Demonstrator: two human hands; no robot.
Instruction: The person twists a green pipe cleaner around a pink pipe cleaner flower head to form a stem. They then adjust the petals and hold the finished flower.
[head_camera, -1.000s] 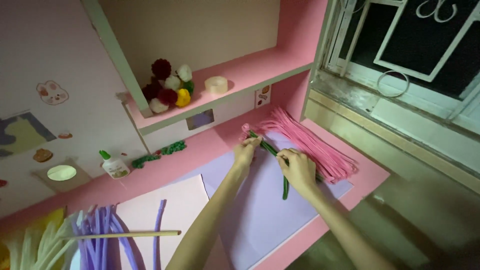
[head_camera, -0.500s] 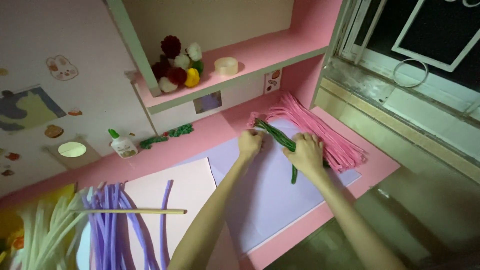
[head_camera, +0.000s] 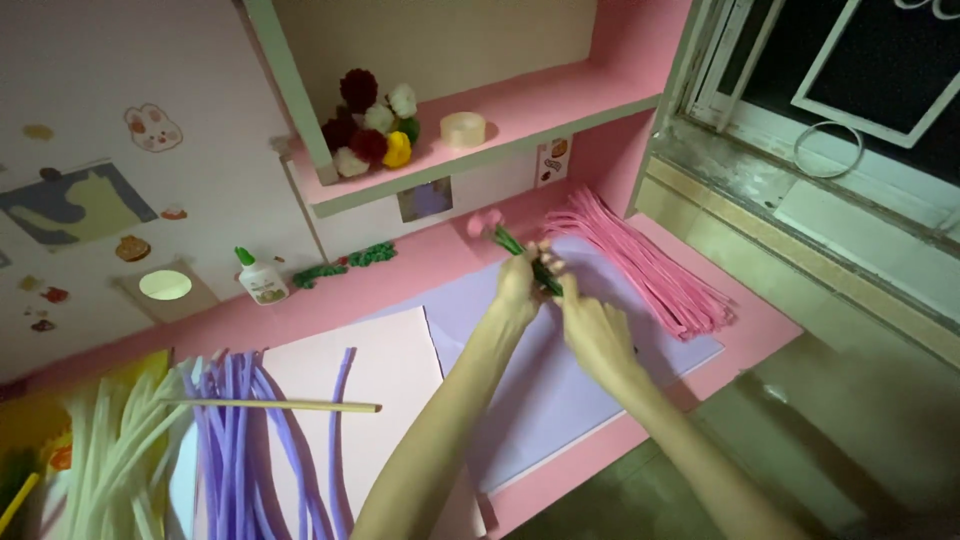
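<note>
Now mid-wrap: left hand pinching a green stem with a pink bud at its tip, held just above the lilac sheet on the tabletop. Right hand closed on the stem's lower end, fingers touching the left's. Probably twisting green pipe cleaner round the stem. Next, likely: steady grip, turning while feeding down. Pink pipe cleaners fanned just beside; purple ones well apart.
</note>
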